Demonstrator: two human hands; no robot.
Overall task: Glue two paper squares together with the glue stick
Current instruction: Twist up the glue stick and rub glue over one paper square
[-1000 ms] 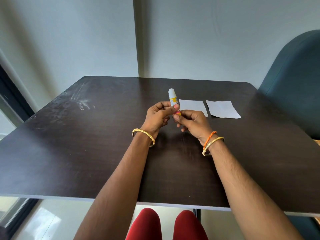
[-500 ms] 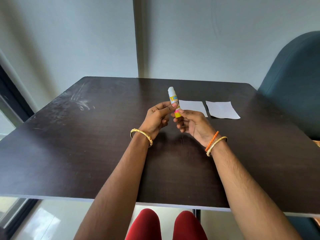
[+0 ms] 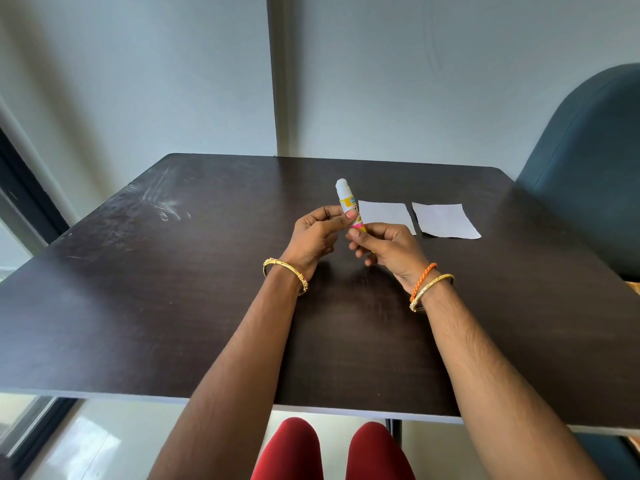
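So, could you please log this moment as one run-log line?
glue stick: capped, held by left hand and right hand | paper squares: apart on table, unglued

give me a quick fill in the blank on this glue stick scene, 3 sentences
1. Both hands, the left hand and the right hand, hold the ____.
2. The number of paper squares lying on the table is ____.
3. The glue stick has its white cap pointing ____.

Missing words: glue stick; two; up

Dark wood-look table point(image 3: 173, 306) w/ scuffed sheen; matt paper squares point(image 3: 445, 220).
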